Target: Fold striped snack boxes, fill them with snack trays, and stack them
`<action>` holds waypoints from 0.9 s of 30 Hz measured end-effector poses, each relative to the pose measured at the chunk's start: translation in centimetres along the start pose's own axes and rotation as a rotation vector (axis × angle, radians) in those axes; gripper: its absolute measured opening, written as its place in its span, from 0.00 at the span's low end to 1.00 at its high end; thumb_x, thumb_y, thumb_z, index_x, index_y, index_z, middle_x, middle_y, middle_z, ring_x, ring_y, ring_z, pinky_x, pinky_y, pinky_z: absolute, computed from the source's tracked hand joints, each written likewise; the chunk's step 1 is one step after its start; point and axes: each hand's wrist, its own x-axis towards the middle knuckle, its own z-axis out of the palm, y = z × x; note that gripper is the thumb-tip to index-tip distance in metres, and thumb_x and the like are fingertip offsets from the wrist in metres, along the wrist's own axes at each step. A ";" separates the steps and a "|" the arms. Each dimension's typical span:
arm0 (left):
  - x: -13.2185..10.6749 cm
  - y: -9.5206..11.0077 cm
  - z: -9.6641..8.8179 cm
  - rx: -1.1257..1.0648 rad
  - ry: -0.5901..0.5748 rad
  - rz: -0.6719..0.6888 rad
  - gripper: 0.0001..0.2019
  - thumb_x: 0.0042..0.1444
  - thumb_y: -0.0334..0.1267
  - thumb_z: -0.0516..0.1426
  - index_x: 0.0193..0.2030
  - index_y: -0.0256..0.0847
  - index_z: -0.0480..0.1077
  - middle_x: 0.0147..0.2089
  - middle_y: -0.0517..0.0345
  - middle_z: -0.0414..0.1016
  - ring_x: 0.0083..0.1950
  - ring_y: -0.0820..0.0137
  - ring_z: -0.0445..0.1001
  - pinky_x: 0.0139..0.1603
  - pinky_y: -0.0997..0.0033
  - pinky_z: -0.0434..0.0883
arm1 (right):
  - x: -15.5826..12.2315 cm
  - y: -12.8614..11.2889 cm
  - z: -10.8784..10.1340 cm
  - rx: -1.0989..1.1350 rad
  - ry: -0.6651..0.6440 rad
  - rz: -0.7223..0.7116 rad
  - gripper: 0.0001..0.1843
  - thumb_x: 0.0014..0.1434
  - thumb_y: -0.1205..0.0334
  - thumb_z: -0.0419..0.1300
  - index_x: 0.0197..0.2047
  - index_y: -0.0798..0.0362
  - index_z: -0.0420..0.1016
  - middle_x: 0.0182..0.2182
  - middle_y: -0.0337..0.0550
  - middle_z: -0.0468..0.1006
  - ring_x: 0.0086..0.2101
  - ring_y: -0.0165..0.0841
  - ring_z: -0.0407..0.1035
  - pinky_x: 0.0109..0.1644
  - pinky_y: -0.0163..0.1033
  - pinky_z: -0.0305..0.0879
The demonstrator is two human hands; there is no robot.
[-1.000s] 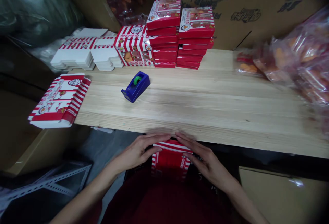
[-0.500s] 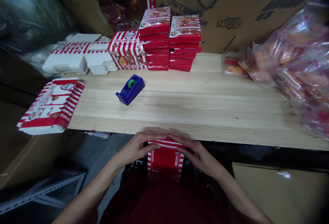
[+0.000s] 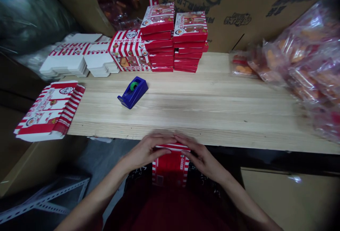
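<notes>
Red-striped cardboard box [image 3: 170, 165] sits just off the near edge of the wooden table [image 3: 212, 114] — the left hand [image 3: 145, 151] and right hand [image 3: 199, 158] curve, half-open, over its far end, though their grip strength can't be told. A blue tape dispenser [image 3: 132, 92] lies on the table, well to the far left.

Two hands: left [image 3: 145, 151], right [image 3: 202, 160]. One red-striped carton [image 3: 171, 165] between them. One blue tape dispenser [image 3: 132, 92] on one pine board [image 3: 212, 117]. Far side: two tall stacks of red boxes [image 3: 159, 47], two piles of white flat blanks [image 3: 99, 63]. Near left: one pile of flat printed cartons [image 3: 49, 112]. Right: several plastic bags [image 3: 308, 61], exact count unclear.
</notes>
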 end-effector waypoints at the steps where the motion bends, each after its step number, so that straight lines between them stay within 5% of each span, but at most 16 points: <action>1: 0.2 -0.1 0.2 -0.025 0.007 0.012 0.19 0.67 0.36 0.61 0.63 0.51 0.75 0.62 0.51 0.79 0.64 0.62 0.76 0.67 0.55 0.71 | 0.1 0.1 0.2 0.005 0.000 -0.004 0.28 0.72 0.62 0.57 0.71 0.29 0.62 0.70 0.35 0.67 0.70 0.42 0.58 0.75 0.64 0.54; 7: 0.4 -1.0 1.2 -0.102 0.042 -0.026 0.15 0.68 0.35 0.59 0.59 0.50 0.78 0.59 0.52 0.82 0.61 0.63 0.79 0.64 0.58 0.74 | 0.4 1.0 1.1 0.150 0.136 0.039 0.20 0.71 0.60 0.59 0.63 0.30 0.75 0.65 0.37 0.74 0.67 0.42 0.66 0.71 0.65 0.60; 15: -1.8 -1.4 2.6 -0.059 0.405 -0.083 0.16 0.59 0.38 0.68 0.55 0.47 0.80 0.57 0.50 0.83 0.57 0.60 0.81 0.61 0.57 0.76 | -0.6 1.2 0.6 0.110 0.206 0.049 0.16 0.69 0.59 0.62 0.58 0.37 0.80 0.57 0.44 0.81 0.59 0.42 0.74 0.64 0.57 0.70; 20: -2.9 -1.9 3.3 -0.147 0.433 -0.121 0.12 0.59 0.37 0.68 0.51 0.47 0.82 0.55 0.50 0.84 0.56 0.60 0.82 0.61 0.57 0.76 | 0.7 1.1 1.0 0.014 0.116 -0.007 0.18 0.69 0.59 0.63 0.60 0.36 0.78 0.57 0.44 0.81 0.59 0.42 0.73 0.65 0.59 0.67; 25: -2.5 -0.4 -0.3 -0.161 0.356 -0.138 0.08 0.62 0.39 0.65 0.47 0.48 0.83 0.53 0.51 0.84 0.56 0.61 0.81 0.60 0.58 0.75 | 1.2 1.4 1.6 0.000 0.087 -0.053 0.16 0.71 0.58 0.58 0.58 0.34 0.80 0.56 0.44 0.82 0.58 0.43 0.74 0.64 0.60 0.70; 27: -1.6 -0.2 -3.8 -0.037 0.506 -0.176 0.11 0.62 0.40 0.65 0.51 0.49 0.81 0.57 0.50 0.82 0.61 0.59 0.77 0.65 0.54 0.70 | 0.9 1.6 1.8 -0.009 0.117 -0.068 0.16 0.71 0.57 0.58 0.58 0.35 0.80 0.56 0.45 0.82 0.58 0.44 0.75 0.62 0.59 0.72</action>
